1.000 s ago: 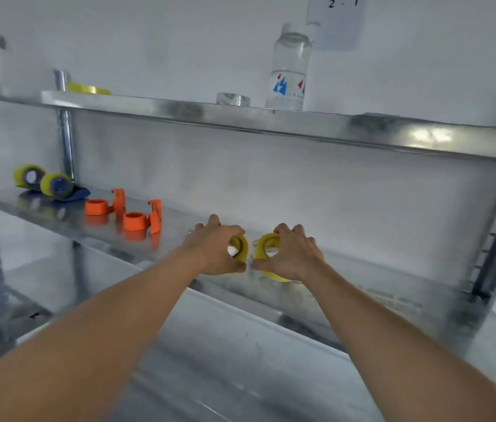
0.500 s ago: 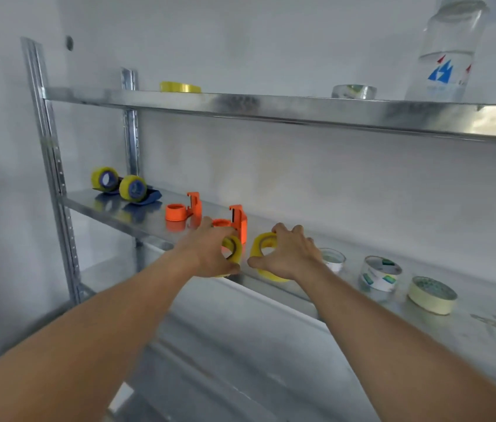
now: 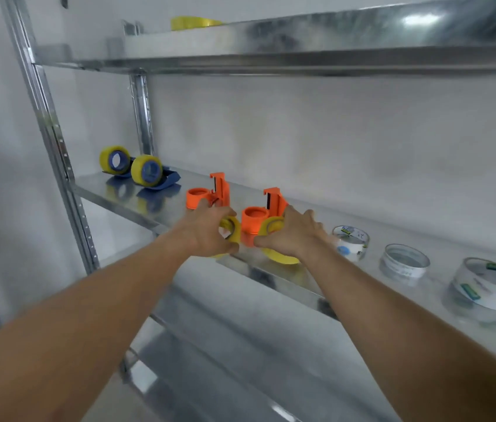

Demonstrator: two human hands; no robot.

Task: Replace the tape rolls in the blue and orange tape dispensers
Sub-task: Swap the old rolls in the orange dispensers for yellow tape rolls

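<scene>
A yellow tape roll (image 3: 230,229) is gripped in the left hand (image 3: 207,231) and another (image 3: 277,239) in the right hand (image 3: 293,236), just before the empty orange dispensers (image 3: 254,219), which could be knocked over by a misaligned push.

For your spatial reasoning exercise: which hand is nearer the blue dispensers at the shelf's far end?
Left. The left hand is closer to the blue dispensers, though well short of them; the right hand is farther along.

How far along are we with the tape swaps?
Both blue dispensers already carry yellow rolls. In hand: left hand and right hand each grip a yellow roll beside the orange dispensers, whose hubs stand bare. Left: seating both rolls.
</scene>
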